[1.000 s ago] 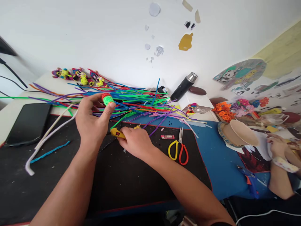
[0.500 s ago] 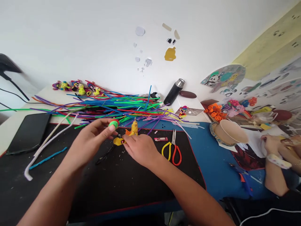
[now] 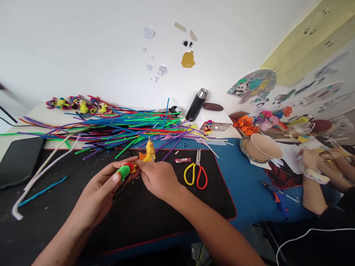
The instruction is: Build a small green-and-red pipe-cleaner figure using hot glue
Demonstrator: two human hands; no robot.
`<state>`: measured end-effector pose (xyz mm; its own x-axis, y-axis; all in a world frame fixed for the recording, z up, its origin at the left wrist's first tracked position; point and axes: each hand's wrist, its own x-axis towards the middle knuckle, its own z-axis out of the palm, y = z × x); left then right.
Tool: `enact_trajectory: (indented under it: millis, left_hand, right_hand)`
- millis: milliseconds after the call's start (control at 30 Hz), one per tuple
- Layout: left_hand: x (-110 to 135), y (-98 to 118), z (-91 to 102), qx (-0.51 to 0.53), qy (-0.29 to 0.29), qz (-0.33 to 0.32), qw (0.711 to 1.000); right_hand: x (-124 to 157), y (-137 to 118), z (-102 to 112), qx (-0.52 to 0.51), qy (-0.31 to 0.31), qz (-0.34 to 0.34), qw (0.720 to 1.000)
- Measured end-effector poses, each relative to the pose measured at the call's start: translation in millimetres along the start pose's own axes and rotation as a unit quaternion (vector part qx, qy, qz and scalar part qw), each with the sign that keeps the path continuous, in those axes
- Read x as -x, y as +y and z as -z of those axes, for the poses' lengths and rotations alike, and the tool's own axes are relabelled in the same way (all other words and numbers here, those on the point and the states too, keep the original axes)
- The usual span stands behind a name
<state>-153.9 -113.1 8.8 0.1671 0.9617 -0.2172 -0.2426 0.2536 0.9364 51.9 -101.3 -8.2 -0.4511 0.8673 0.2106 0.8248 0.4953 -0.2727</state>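
Observation:
My left hand (image 3: 104, 186) is closed on a small green and red coil of fuzzy pipe cleaner (image 3: 125, 171), held between thumb and fingers. Just right of it, my right hand (image 3: 158, 177) grips a yellow hot glue gun (image 3: 150, 151) by its handle, nozzle pointing up. The coil overlaps the lower end of the glue gun's handle, and I cannot tell whether they touch. Scissors (image 3: 197, 170) with one yellow and one red handle lie open to the right of my right hand. Beyond both hands spreads a heap of colourful pipe cleaners (image 3: 130, 123).
A phone-like black slab (image 3: 23, 157), white pipe cleaners (image 3: 41, 168) and a blue twisted one (image 3: 44, 190) lie left. A pink lighter (image 3: 183, 160) is near the scissors. A black flask (image 3: 197, 105) stands behind. At right are a paper bowl (image 3: 266, 146), blue pliers-like tool (image 3: 279, 201) and another person's arms.
The camera view has shifted, so the scene sits further left. My left hand has lowered and turned, showing more of the green coil. My right hand still holds the glue gun.

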Motion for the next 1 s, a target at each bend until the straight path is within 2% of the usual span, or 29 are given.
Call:
enact_trajectory:
  millis: [100,200,267,333,400,467,567,600,667,733,867,1000]
  left_hand:
    - [1,-13,0.7,0.025,0.041,-0.016,0.999]
    - [0,-20,0.7,0.027,0.058,-0.037,0.997]
    - [0,-18,-1.6,0.034,0.075,-0.054,0.995]
    - [-1,-12,-6.0,0.054,0.108,-0.080,0.989]
    - [-3,-4,-12.3,0.075,0.136,-0.106,0.982]
    - [-3,2,-19.3,0.089,0.149,-0.118,0.978]
    - [0,3,-28.3,0.095,0.155,-0.092,0.979]
    - [2,1,-30.3,0.096,0.149,-0.075,0.981]
    - [6,-5,-32.2,0.093,0.126,-0.037,0.987]
    - [10,-11,-32.5,0.083,0.097,-0.019,0.992]
    - [16,-17,-34.0,0.051,0.055,-0.053,0.996]
    - [18,-18,-42.3,0.071,0.023,-0.046,0.996]
  right_hand:
    - [2,-9,-1,-0.042,-0.021,-0.026,0.999]
    - [5,-14,-2,-0.092,-0.032,-0.046,0.994]
    - [10,-15,-3,-0.154,-0.013,-0.052,0.987]
    - [18,-15,-8,-0.244,0.027,-0.073,0.967]
    - [26,-18,-15,-0.353,0.061,-0.129,0.925]
    - [32,-22,-23,-0.481,0.048,-0.187,0.855]
    - [33,-29,-33,-0.644,0.005,-0.205,0.737]
    - [32,-29,-34,-0.679,0.000,-0.202,0.706]
    - [28,-28,-33,-0.719,0.008,-0.188,0.669]
    - [25,-24,-31,-0.720,0.036,-0.183,0.668]
    - [25,-16,-30,-0.676,0.093,-0.210,0.700]
    - [25,-14,-34,-0.683,0.119,-0.235,0.681]
